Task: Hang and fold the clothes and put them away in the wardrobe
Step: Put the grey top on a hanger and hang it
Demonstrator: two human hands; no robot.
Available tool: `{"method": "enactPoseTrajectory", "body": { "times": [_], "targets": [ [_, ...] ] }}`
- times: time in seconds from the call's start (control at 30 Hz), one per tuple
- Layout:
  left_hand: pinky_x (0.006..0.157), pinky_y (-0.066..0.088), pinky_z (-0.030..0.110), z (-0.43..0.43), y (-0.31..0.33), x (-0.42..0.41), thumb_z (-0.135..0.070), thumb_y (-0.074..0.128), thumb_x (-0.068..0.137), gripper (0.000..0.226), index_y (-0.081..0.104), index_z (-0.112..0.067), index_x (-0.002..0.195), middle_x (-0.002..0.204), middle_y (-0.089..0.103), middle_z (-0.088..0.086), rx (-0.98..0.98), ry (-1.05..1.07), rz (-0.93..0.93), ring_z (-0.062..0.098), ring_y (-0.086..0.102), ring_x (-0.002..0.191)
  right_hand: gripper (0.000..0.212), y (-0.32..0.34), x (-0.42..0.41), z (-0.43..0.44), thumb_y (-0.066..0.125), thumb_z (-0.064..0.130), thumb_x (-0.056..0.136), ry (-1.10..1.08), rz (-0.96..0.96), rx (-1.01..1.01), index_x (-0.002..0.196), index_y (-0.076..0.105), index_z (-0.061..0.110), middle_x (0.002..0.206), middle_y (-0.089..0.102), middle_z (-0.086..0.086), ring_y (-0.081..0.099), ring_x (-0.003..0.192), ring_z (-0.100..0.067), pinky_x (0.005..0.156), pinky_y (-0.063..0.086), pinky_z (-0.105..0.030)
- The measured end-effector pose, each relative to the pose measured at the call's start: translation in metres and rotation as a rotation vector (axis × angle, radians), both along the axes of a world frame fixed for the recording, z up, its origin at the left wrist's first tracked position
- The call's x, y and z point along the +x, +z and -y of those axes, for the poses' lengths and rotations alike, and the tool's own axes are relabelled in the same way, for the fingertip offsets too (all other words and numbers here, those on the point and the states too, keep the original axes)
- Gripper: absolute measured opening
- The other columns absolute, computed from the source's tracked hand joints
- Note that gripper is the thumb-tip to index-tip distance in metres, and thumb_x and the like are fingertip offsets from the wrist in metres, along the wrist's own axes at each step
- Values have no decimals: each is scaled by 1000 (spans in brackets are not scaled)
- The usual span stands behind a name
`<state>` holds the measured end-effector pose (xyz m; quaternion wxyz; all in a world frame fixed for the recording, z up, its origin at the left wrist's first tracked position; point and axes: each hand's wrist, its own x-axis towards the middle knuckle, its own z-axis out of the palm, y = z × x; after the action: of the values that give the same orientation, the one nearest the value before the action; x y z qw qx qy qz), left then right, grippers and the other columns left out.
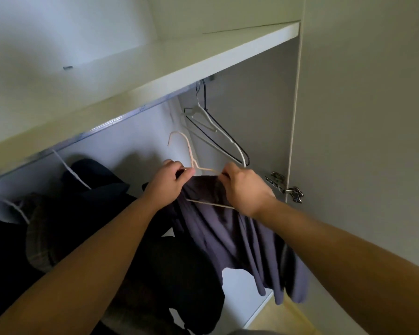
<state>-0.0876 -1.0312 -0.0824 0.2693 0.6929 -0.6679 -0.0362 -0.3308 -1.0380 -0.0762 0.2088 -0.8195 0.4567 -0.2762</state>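
Grey shirt (228, 228): draped over a pink hanger (190, 151), held in mid-air inside the open wardrobe, right of centre and below the shelf (179, 56); cloth bunched dark at the hanger's shoulders, its folds hanging down toward the wardrobe base (240, 284); the hanger's lower bar shows pale across the cloth; its hook stands free in the air, tilted left, on no rail. Left hand (167, 180): at the hanger's left shoulder, fingers curled, thumb and forefinger pinching wire and cloth together. Right hand (244, 189): at the hanger's right shoulder, back of the hand to the camera, fingers curled in a pinch at the wire; whether it also grips cloth cannot be told. Both forearms bare, reaching in from the bottom edge. White hanger (211, 122) and black hanger (228, 143): bare, hung together just behind and to the right of the hands, hooks going up under the shelf; the rail itself is mostly hidden. Dark clothes (94, 180): hung on pale hangers at the left, beside a checked garment (41, 226); more dark cloth hangs just left of the shirt, touching it. Door (361, 117): open at the right, with a metal hinge (286, 187) near the right wrist. Yellowish floor (283, 315): at the lower right.
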Motion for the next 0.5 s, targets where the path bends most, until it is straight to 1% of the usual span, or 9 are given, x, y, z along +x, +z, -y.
{"method": "enactPoseTrajectory", "body": {
  "times": [0.07, 0.13, 0.2, 0.3, 0.33, 0.4, 0.47, 0.5],
  "targets": [
    [71, 29, 27, 7, 1, 10, -42, 57, 100, 32, 52, -18, 80, 91, 51, 1, 20, 5, 43, 17, 51, 80, 21, 0, 5, 4, 43, 36, 105, -34, 35, -17, 98, 51, 18, 98, 67, -15, 62, 85, -43, 68, 50, -44],
    [70, 28, 28, 14, 3, 16, -36, 53, 103, 29, 52, -17, 82, 92, 50, 3, 43, 37, 86, 24, 54, 85, 20, 0, 10, 7, 43, 36, 104, -44, 57, -27, 97, 50, 18, 98, 67, -14, 62, 85, -42, 68, 50, -44],
    [70, 29, 31, 21, 7, 19, -37, 48, 105, 32, 54, -15, 83, 91, 53, 4, 56, 76, 128, 26, 55, 86, 20, 0, 15, 10, 42, 36, 104, -50, 54, -32, 96, 48, 20, 98, 65, -11, 61, 85, -40, 68, 51, -45],
    [67, 31, 33, 28, 17, 25, -42, 45, 104, 38, 56, -13, 82, 88, 57, 5, 54, 136, 146, 26, 55, 82, 20, 2, 26, 13, 39, 37, 104, -79, 63, -40, 97, 47, 20, 85, 56, -4, 52, 73, -35, 62, 43, -39],
    [64, 31, 33, 29, 21, 27, -43, 46, 104, 40, 58, -11, 83, 86, 58, 5, 43, 149, 146, 26, 54, 80, 21, 4, 30, 13, 39, 37, 104, -89, 70, -51, 97, 47, 19, 83, 55, -3, 50, 71, -33, 61, 41, -38],
    [60, 31, 35, 32, 31, 31, -42, 49, 103, 41, 59, -9, 81, 76, 57, 4, 9, 172, 111, 27, 55, 75, 23, 11, 40, 13, 38, 37, 105, -99, 87, -80, 97, 47, 18, 85, 59, -6, 50, 69, -32, 59, 40, -37],
    [61, 33, 34, 36, 41, 36, -40, 55, 101, 38, 58, -11, 76, 67, 53, -1, -46, 202, 37, 27, 55, 73, 24, 20, 50, 13, 36, 37, 106, -91, 100, -83, 98, 46, 17, 91, 62, -8, 53, 72, -32, 60, 41, -37],
    [62, 33, 33, 38, 45, 39, -40, 57, 100, 35, 59, -14, 76, 66, 53, -3, -81, 213, 16, 26, 55, 73, 24, 25, 55, 13, 35, 37, 106, -81, 106, -73, 99, 46, 17, 92, 62, -8, 54, 74, -31, 60, 41, -38]
  ]
}}
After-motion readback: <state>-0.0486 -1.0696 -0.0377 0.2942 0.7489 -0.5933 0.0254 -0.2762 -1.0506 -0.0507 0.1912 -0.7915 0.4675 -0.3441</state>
